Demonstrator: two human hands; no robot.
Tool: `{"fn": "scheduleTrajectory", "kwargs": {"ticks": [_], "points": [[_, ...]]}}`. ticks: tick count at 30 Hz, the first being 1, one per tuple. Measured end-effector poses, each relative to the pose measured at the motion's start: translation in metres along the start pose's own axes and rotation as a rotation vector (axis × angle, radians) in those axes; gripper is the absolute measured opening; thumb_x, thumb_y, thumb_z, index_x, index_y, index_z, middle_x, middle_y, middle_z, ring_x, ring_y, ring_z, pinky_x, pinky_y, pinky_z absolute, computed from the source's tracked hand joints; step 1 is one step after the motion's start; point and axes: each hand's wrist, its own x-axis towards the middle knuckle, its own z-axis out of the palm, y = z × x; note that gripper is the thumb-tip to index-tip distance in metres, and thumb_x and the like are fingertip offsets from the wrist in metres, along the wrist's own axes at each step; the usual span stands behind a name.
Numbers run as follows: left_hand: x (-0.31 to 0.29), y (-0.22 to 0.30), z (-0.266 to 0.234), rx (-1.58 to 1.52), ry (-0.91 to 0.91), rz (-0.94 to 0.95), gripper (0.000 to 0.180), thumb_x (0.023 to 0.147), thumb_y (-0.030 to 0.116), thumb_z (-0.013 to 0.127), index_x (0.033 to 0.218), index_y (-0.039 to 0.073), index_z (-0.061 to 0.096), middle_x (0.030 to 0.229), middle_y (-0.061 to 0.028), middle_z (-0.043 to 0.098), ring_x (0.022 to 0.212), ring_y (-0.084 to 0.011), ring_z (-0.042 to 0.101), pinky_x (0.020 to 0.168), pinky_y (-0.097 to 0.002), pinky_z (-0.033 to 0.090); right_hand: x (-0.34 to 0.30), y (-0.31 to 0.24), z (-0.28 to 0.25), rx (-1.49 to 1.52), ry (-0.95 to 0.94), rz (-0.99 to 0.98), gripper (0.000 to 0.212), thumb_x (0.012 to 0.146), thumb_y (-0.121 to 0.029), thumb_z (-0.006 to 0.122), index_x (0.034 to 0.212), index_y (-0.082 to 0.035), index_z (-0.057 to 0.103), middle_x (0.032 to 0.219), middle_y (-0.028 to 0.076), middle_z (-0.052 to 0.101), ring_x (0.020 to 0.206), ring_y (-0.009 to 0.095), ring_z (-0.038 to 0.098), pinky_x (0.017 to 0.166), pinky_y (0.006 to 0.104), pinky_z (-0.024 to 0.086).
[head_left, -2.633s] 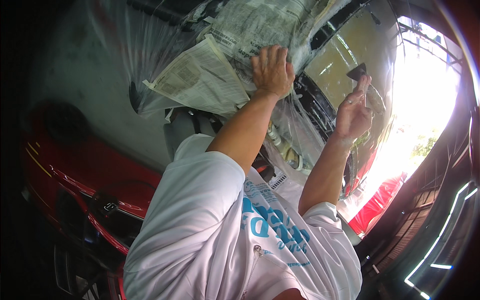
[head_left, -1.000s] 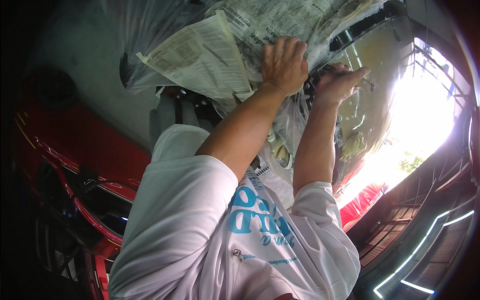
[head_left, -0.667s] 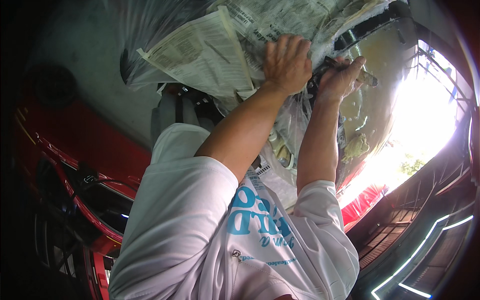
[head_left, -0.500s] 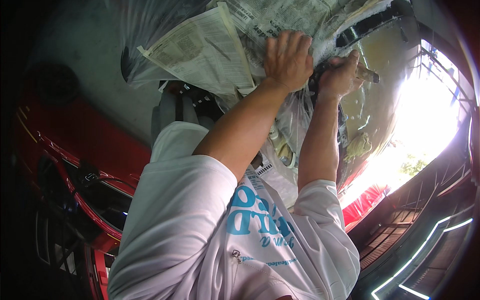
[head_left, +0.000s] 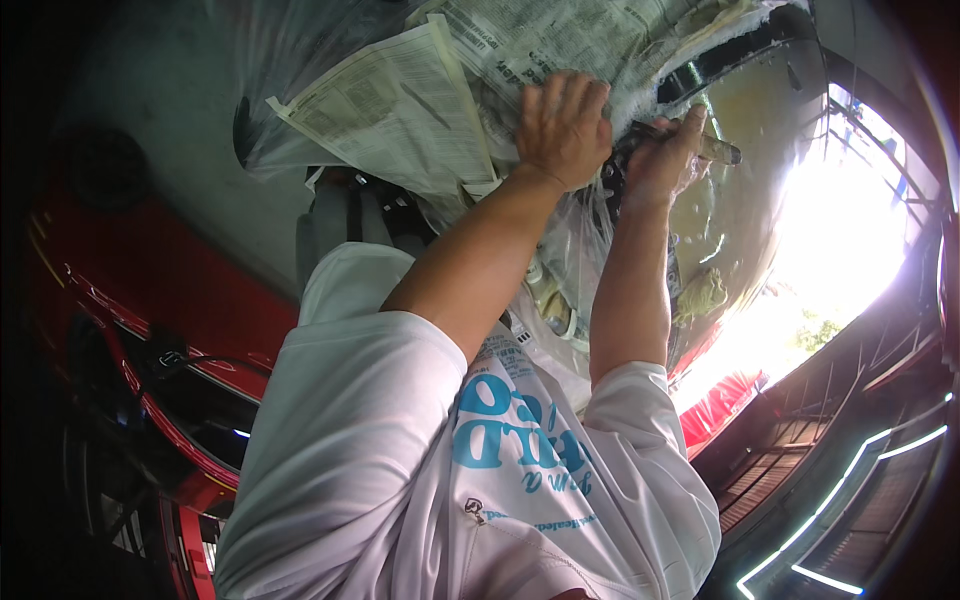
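Note:
My left hand (head_left: 566,130) lies palm down on the newspaper sheets (head_left: 545,40) taped over a vehicle body, its fingers stretched out. Just right of it, my right hand (head_left: 660,165) is closed around a tool with a worn, tan, stick-like handle (head_left: 720,150). The handle's end sticks out to the right past my thumb; the tool's working end is hidden or too dark to make out. Beneath and beyond this hand is a glossy tan body panel (head_left: 750,115) with wet white streaks. A black trim strip (head_left: 735,62) runs along the panel's far edge, beside whitish residue.
A crumpled pale yellow rag (head_left: 703,293) rests on the panel nearer to me. Clear plastic sheeting (head_left: 290,70) hangs at the far left, and more plastic drapes below my hands. A red car (head_left: 190,310) stands to my left. Bright daylight comes in at the right.
The whole view has shifted slightly, so hands and panel sit a little further left and lower. My left hand stays on the newspaper and my right keeps its hold on the tool.

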Motion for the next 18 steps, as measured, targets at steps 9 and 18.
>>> {"fn": "scheduleTrajectory", "kwargs": {"ticks": [9, 18], "points": [[0.001, 0.001, -0.002, 0.006, -0.034, -0.012, 0.042, 0.077, 0.012, 0.070, 0.119, 0.014, 0.069, 0.122, -0.0010, 0.068, 0.123, -0.0258, 0.059, 0.094, -0.0482, 0.040, 0.021, -0.005, -0.030, 0.175, -0.100, 0.228, 0.020, 0.101, -0.012, 0.070, 0.094, -0.005, 0.053, 0.064, 0.004, 0.053, 0.055, 0.016, 0.053, 0.052, 0.0302, 0.047], [0.001, 0.002, -0.004, 0.006, -0.028, -0.012, 0.038, 0.079, 0.011, 0.069, 0.117, 0.014, 0.069, 0.122, -0.0013, 0.070, 0.120, -0.0259, 0.061, 0.094, -0.0471, 0.040, 0.016, 0.004, -0.033, 0.119, -0.157, 0.181, 0.017, 0.102, -0.012, 0.070, 0.099, -0.005, 0.055, 0.068, 0.004, 0.054, 0.059, 0.013, 0.053, 0.054, 0.0303, 0.049]]}}
